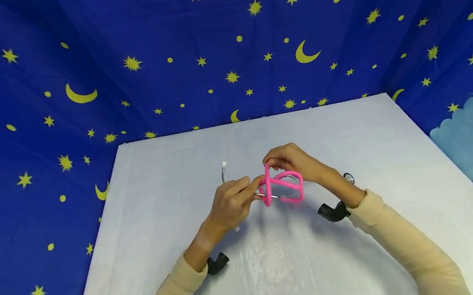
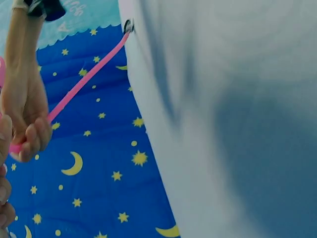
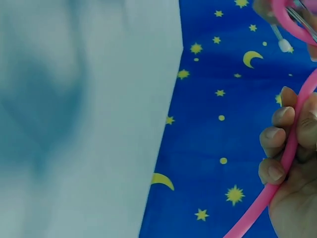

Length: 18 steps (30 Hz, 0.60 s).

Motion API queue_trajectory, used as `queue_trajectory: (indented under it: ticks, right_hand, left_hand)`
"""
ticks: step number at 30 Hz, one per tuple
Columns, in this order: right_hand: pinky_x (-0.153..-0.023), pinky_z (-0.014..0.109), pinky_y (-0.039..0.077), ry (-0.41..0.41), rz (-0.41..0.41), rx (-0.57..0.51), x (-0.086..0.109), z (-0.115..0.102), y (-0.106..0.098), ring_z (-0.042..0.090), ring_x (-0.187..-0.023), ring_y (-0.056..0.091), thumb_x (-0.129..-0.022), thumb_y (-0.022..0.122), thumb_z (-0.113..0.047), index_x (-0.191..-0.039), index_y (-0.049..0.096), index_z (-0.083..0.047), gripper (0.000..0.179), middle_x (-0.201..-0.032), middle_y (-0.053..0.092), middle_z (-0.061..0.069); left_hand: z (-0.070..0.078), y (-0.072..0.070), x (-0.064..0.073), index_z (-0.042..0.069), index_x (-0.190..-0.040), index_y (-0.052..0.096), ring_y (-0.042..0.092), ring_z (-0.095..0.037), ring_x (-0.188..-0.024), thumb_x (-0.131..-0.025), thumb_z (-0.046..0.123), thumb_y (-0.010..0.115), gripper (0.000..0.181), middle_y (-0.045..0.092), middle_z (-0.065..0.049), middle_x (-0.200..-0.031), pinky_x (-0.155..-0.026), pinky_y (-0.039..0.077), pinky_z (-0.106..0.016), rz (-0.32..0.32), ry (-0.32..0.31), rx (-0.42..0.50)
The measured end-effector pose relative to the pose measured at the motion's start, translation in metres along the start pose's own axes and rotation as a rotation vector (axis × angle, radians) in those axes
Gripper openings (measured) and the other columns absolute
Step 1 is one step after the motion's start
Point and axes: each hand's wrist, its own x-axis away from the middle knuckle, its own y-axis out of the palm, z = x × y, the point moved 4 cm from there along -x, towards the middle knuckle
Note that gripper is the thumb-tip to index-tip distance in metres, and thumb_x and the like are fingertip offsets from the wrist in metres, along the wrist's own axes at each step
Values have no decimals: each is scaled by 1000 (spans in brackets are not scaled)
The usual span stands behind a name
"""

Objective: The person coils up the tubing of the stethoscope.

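Gripping a pink stethoscope [image 1: 268, 185] above the white table [image 1: 157, 175]: left hand [image 1: 231, 203] clamped on the bundled loops and metal tubes, right hand [image 1: 296, 160] curled round one run of tubing. Hands near each other, not touching. Tubing smooth, rubbery-looking, bent into rounded loops. Metal tubes [image 1: 284, 197] thin, shiny; one white rounded eartip [image 1: 224, 164] pokes up behind left hand. Round chestpiece [image 1: 349, 178] shows past right wrist. Beige cloth sleeves [image 1: 382, 216], curved black wrist pieces [image 1: 334, 211]. Tabletop pale, lightly creased. Blue fabric backdrop [image 1: 169, 82], yellow moons and stars.
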Motion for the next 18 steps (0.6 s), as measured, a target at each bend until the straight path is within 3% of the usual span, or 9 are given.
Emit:
queue_trajectory:
  ticks: [4,8,11,14,18]
  right_hand:
    - [-68,24,53,1,10,-53,6,6,8,13,-74,62,-89,62,5,-96,70,5,10,-85,71,11]
    - [-69,25,52,-148,39,-126,11,13,20,11,-76,61,-82,61,8,-92,70,3,15,-85,70,11]
    - [-65,25,49,-235,64,-192,15,21,28,6,-72,55,-78,63,8,-91,67,0,16,-78,64,8]
    - [-66,28,51,-194,84,-234,19,28,33,11,-70,57,-78,63,12,-92,64,4,16,-75,63,12]
    - [-79,32,57,-28,56,-217,28,35,40,23,-85,67,-84,58,18,-109,59,17,25,-91,67,23]
  left_hand:
    - [-3,-6,-2,-2,-116,70,29,-9,-51,-88,19,69,35,39,-1,-68,-47,25,-21,49,-29,-24]
    - [-4,-7,0,-3,-116,69,29,-9,-51,-98,26,53,38,39,-1,-67,-46,25,-21,91,-50,-30]
    - [-3,-7,2,-4,-115,69,26,-9,-51,-100,27,49,40,38,-1,-67,-46,24,-22,106,-52,-36]
    - [-2,-9,2,-4,-114,69,25,-9,-51,-99,24,52,36,36,-2,-67,-46,23,-23,130,-43,-37]
    - [-2,-14,-6,0,-113,70,26,-10,-50,-97,15,59,26,35,-2,-68,-46,23,-24,173,-43,-21]
